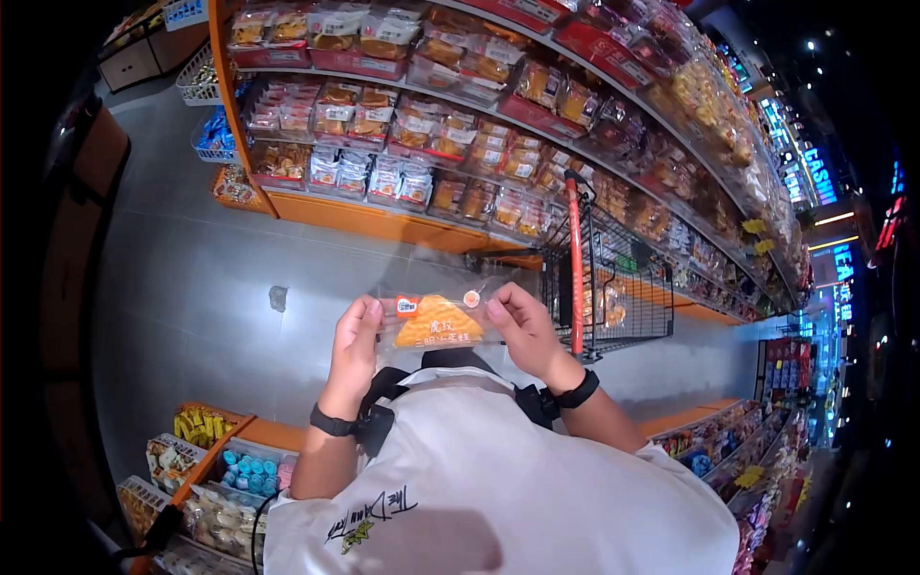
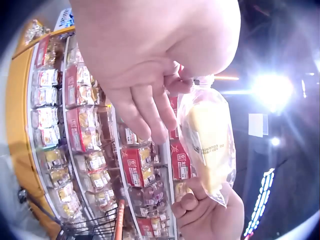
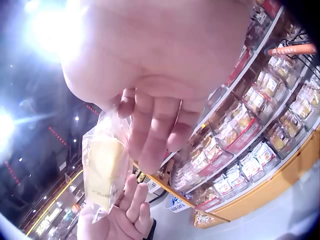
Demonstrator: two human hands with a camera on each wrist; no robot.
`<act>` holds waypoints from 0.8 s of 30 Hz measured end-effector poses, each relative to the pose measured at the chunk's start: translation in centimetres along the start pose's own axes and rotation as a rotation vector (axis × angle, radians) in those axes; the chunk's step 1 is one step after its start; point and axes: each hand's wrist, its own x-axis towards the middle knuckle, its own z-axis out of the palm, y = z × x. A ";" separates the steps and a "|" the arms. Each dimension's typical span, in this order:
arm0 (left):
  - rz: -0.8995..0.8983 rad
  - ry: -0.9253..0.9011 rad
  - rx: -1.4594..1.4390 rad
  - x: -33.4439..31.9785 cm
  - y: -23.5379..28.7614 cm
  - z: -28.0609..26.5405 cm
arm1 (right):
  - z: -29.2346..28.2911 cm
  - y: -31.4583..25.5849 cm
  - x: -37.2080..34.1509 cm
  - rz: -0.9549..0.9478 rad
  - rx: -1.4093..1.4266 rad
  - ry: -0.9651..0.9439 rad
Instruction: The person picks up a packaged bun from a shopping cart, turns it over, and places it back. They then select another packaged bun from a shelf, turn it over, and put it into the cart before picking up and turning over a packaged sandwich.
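A clear packet [image 1: 438, 321] with a yellow-orange wedge-shaped food piece and white printed characters is held level in front of the chest. The left hand [image 1: 356, 347] pinches its left end, and the right hand [image 1: 524, 333] pinches its right end, thumbs on top. In the left wrist view the packet [image 2: 212, 140] hangs between the left hand [image 2: 155, 60] and the other hand, date print showing on its pale side. The right wrist view shows the packet [image 3: 104, 167] under the right hand [image 3: 155, 65], whose other fingers are loosely bent.
Shelves [image 1: 383, 144] of packaged snacks stand ahead, with hanging baskets [image 1: 201, 77] at their left end. A black wire cart with a red handle [image 1: 575, 259] stands ahead to the right. Snack bins [image 1: 254, 470] are at the lower left, more shelves [image 1: 728, 436] at the lower right.
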 end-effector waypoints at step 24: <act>0.018 -0.193 0.366 -0.1 -9.2 20.4 | -21.0 5.4 -13.1 0.006 0.124 0.057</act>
